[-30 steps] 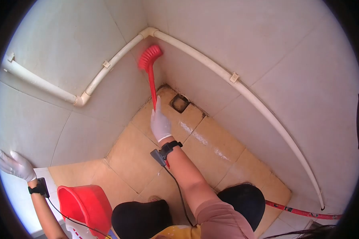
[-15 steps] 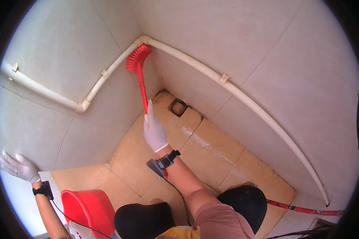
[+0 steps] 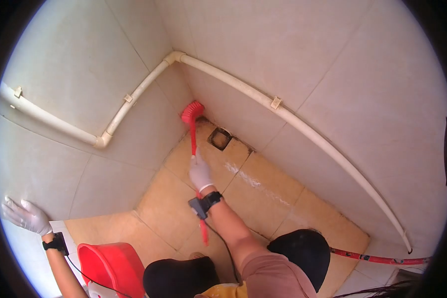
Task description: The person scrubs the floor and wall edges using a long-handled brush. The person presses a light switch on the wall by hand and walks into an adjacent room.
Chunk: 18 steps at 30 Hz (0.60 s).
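A red long-handled scrub brush (image 3: 193,130) is gripped in my gloved right hand (image 3: 200,171). Its bristled head rests low in the corner where the two tiled walls meet, just above the floor. The rear end of the handle shows below my wrist. Beside the brush head, a square floor drain (image 3: 219,138) with dark grime round it is set in the orange tiles. My gloved left hand (image 3: 28,216) lies spread against the left wall, fingers apart and holding nothing.
A cream pipe (image 3: 243,85) runs along both walls above the brush. White powdery streaks (image 3: 250,179) mark the floor tiles. A red bucket (image 3: 115,263) stands at the lower left by my knee. A red patterned strip (image 3: 377,259) lies at the lower right.
The brush head has moved down from the pipe's corner elbow to the foot of the wall corner. My right hand has come lower with it; my left hand stays on the wall.
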Available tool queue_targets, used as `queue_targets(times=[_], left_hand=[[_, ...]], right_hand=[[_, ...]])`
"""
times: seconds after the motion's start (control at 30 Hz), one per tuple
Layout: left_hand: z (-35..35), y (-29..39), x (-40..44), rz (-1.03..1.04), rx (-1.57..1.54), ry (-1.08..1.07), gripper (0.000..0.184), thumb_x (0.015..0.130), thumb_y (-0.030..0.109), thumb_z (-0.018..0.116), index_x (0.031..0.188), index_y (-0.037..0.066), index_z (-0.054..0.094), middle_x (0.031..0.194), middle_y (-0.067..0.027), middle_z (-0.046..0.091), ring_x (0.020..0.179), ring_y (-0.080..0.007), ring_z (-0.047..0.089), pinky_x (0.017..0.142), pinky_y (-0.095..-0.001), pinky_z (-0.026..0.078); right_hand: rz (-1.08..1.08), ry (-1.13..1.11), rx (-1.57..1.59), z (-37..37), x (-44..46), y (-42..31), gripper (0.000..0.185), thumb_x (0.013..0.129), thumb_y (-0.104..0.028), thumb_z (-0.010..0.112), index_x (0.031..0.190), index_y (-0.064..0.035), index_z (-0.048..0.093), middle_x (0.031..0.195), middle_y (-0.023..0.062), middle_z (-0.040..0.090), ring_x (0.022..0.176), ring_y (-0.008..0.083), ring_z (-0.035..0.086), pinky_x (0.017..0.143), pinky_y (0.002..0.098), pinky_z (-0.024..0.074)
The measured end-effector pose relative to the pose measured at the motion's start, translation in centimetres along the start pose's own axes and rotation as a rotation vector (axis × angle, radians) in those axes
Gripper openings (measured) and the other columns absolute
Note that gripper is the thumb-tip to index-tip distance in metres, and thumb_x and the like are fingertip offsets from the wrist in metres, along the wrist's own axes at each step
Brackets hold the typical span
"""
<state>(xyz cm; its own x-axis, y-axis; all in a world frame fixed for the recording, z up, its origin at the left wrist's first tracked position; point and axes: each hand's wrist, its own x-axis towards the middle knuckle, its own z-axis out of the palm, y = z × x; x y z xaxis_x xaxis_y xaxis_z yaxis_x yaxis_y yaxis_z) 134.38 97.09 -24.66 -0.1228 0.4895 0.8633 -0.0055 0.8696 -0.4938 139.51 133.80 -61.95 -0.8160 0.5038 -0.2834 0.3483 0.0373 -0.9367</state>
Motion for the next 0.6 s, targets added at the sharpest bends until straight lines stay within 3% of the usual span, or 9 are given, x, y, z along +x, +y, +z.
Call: queue_targets(times=[0.07,0.1,0.2,0.3,0.4,0.5,0.6], left_hand=[[0.0,0.4,0.8,0.004,-0.014,0.021,0.044,0.090,0.020,0.043,0.130,0.003,0.039,0.133,-0.0194,0.038,0.123,-0.0360,0.033,0.103,-0.0466,0.025],[-0.1,0.9,1.2,0.015,-0.023,0.020,0.044,0.090,0.021,0.043,0.130,0.003,0.039,0.133,-0.0193,0.038,0.123,-0.0362,0.033,0.103,-0.0467,0.025],[-0.3,1.7,1.8,0.044,-0.040,0.017,0.044,0.090,0.021,0.043,0.130,0.003,0.038,0.133,-0.0192,0.038,0.123,-0.0367,0.033,0.103,-0.0469,0.025],[0.0,1.2,1.3,0.052,-0.032,0.022,0.045,0.090,0.022,0.044,0.130,0.003,0.038,0.133,-0.0190,0.038,0.123,-0.0364,0.033,0.103,-0.0469,0.024],[0.2,1.3,0.9,0.036,-0.018,0.026,0.045,0.090,0.021,0.045,0.130,0.003,0.039,0.134,-0.0187,0.037,0.124,-0.0356,0.033,0.104,-0.0465,0.024],[-0.1,1.3,1.0,0.029,-0.004,0.021,0.045,0.090,0.021,0.045,0.130,0.003,0.039,0.134,-0.0186,0.037,0.125,-0.0351,0.032,0.104,-0.0463,0.024],[0.2,0.6,0.8,0.035,0.010,0.023,0.045,0.089,0.020,0.045,0.131,0.003,0.038,0.134,-0.0185,0.037,0.125,-0.0350,0.032,0.104,-0.0462,0.024]], right_hand=[[0.197,-0.137,0.482,-1.1,-2.2,-6.3,0.049,0.094,-0.027,0.038,0.140,-0.0223,0.023,0.060,0.0051,0.050,0.046,0.0178,0.050,0.040,0.0338,0.0418],[0.205,-0.177,0.718,-0.5,-1.5,-6.1,0.049,0.095,-0.028,0.040,0.140,-0.0229,0.023,0.061,-0.0029,0.037,0.042,0.0053,0.034,0.033,0.0221,0.0285],[0.408,-0.233,0.924,-0.7,-0.2,-5.3,0.043,0.095,-0.027,0.039,0.137,-0.0234,0.029,0.062,-0.0033,0.037,0.042,0.0059,0.035,0.034,0.0216,0.0309],[0.434,-0.331,1.344,-0.8,-0.4,-6.0,0.039,0.096,-0.025,0.038,0.134,-0.0229,0.032,0.063,-0.0037,0.036,0.043,0.0055,0.035,0.035,0.0198,0.0319],[0.257,-0.662,2.092,-4.6,-2.8,-10.8,0.037,0.096,-0.021,0.037,0.131,-0.0120,0.034,0.063,-0.0024,0.038,0.045,0.0063,0.038,0.037,0.0196,0.0350],[0.219,-0.701,2.505,-8.8,-4.8,-15.2,0.034,0.095,-0.018,0.037,0.124,0.0005,0.038,0.062,-0.0016,0.039,0.045,0.0067,0.040,0.038,0.0199,0.0371],[0.267,-0.688,2.553,-6.5,1.2,-11.7,0.031,0.095,-0.017,0.036,0.114,0.0062,0.043,0.060,-0.0023,0.038,0.045,0.0060,0.040,0.038,0.0208,0.0383]])
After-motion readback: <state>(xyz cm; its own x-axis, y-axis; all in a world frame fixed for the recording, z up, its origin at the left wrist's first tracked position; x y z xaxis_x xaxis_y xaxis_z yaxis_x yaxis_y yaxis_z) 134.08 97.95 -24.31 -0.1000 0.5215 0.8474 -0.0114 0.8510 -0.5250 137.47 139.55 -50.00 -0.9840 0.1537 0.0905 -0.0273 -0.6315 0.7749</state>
